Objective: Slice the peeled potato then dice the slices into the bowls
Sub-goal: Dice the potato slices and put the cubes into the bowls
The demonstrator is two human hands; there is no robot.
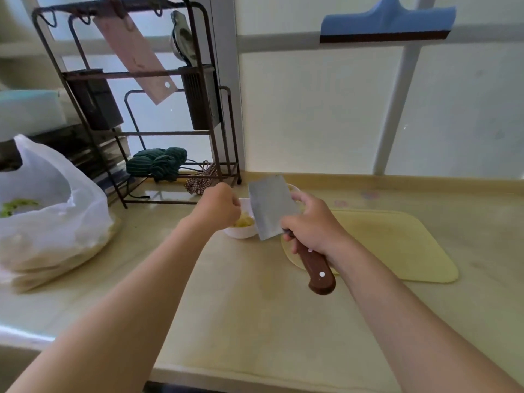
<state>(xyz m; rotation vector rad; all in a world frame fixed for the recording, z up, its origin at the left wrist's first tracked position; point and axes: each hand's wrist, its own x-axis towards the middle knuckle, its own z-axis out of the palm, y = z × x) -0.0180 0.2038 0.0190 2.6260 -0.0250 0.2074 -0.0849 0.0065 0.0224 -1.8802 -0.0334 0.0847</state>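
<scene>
Right hand grips wood-handled cleaver; left hand curled, grasp unclear, over white bowl.

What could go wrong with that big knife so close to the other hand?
1. The cleaver is raised right beside the left hand over the bowl; a slip could cut the fingers.
2. A bump from either hand could tip the bowl and spill the diced potato.
3. The right hand holds the cleaver near the blade, so fingers might slide onto it.

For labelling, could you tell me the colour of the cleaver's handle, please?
Reddish-brown handle, head view.
</scene>
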